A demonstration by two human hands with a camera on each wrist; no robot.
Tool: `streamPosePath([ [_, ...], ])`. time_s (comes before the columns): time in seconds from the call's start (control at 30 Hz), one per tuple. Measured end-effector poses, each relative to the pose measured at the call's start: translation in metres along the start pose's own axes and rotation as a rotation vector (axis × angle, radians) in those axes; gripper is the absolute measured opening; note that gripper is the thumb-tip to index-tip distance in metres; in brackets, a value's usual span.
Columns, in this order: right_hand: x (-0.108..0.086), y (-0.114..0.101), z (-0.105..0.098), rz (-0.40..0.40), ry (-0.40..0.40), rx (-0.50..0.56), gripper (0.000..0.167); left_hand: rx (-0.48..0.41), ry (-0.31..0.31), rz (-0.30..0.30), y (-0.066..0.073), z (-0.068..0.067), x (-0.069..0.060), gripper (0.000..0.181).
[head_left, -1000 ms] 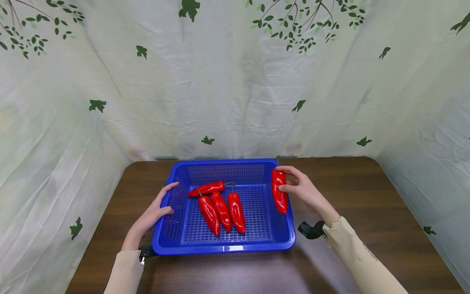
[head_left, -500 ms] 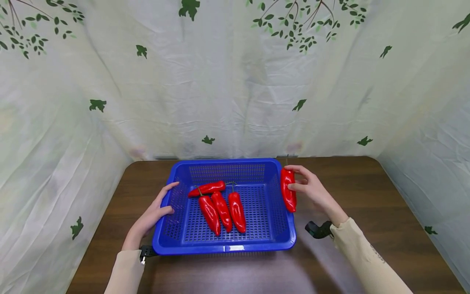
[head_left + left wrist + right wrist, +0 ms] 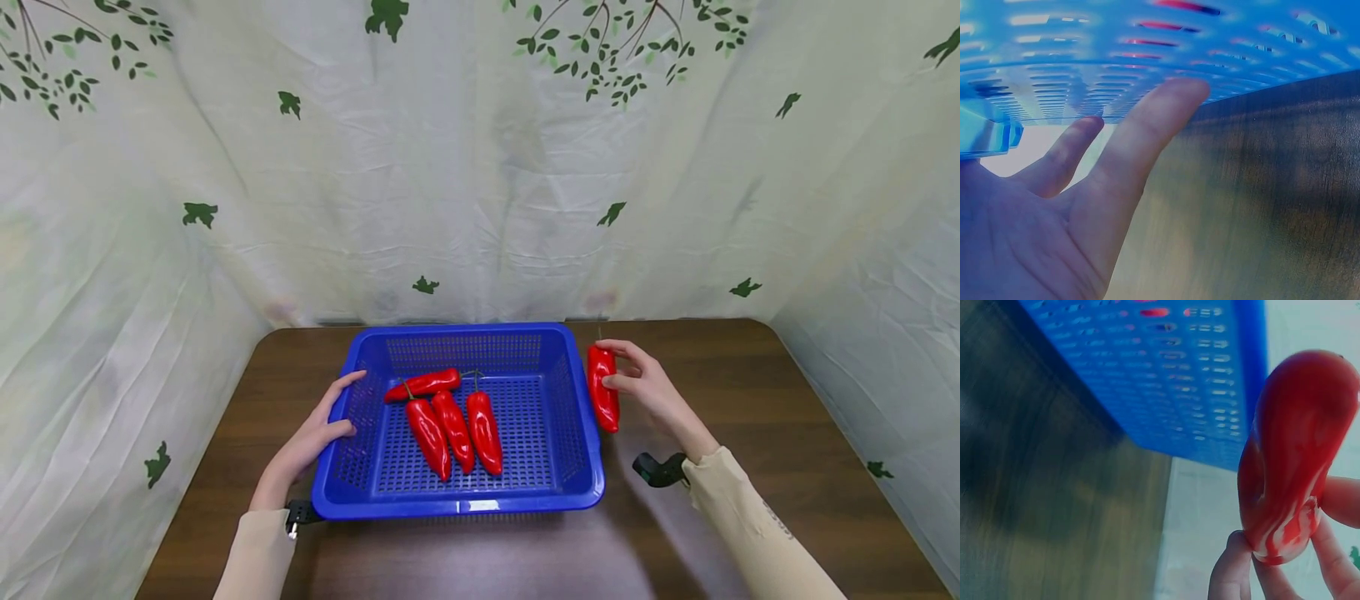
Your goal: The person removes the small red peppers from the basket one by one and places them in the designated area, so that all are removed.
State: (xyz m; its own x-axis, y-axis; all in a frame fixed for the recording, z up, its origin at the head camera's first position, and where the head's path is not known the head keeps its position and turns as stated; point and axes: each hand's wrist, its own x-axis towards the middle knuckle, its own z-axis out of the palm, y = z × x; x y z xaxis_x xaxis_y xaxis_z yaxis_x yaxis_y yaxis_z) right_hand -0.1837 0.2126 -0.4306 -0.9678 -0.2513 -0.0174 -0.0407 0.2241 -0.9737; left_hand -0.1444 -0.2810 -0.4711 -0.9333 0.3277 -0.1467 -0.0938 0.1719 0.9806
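A long red chili pepper [image 3: 603, 396], pointing down with its thin stem up, is pinched between the thumb and fingers of my right hand [image 3: 656, 392]. In the right wrist view, the glossy pepper [image 3: 1300, 444] stands close before the camera beside the basket's mesh wall. My left hand [image 3: 303, 446] grips the left rim of the blue plastic basket [image 3: 525, 503], thumb and a finger over the edge. From the left wrist view, other fingers [image 3: 1141, 137] lie along the basket's outside. Several red chili peppers [image 3: 482, 429] lie inside, left of middle, one of them crosswise behind the rest.
The brown wooden table [image 3: 750, 400] extends on both sides of the basket and in front of it. A pale curtain [image 3: 480, 183] with printed leaves and birds hangs behind and at both sides. A dark wrist camera [image 3: 660, 470] juts out below my right hand.
My right hand has carried the pepper rightward, from over the basket's right rim to just outside it. The left hand, the basket and the peppers inside stay put.
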Motion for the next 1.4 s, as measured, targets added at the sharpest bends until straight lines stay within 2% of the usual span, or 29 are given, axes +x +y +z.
streamPosePath([
  [0.6,-0.002,0.025,-0.008,0.001,0.035,-0.024,0.052,0.003,0.003,-0.008,0.000,0.000,0.000,0.075],
  [1.0,-0.002,0.039,-0.011,0.057,0.054,-0.096,0.052,-0.008,0.000,-0.006,-0.001,0.000,0.000,0.074],
  [1.17,-0.001,0.046,-0.012,0.081,0.057,-0.091,0.053,0.004,0.007,-0.007,-0.002,0.000,-0.001,0.074],
  [1.4,-0.002,0.058,-0.013,0.081,0.064,-0.111,0.051,0.001,0.010,-0.012,-0.001,0.001,-0.001,0.074],
])
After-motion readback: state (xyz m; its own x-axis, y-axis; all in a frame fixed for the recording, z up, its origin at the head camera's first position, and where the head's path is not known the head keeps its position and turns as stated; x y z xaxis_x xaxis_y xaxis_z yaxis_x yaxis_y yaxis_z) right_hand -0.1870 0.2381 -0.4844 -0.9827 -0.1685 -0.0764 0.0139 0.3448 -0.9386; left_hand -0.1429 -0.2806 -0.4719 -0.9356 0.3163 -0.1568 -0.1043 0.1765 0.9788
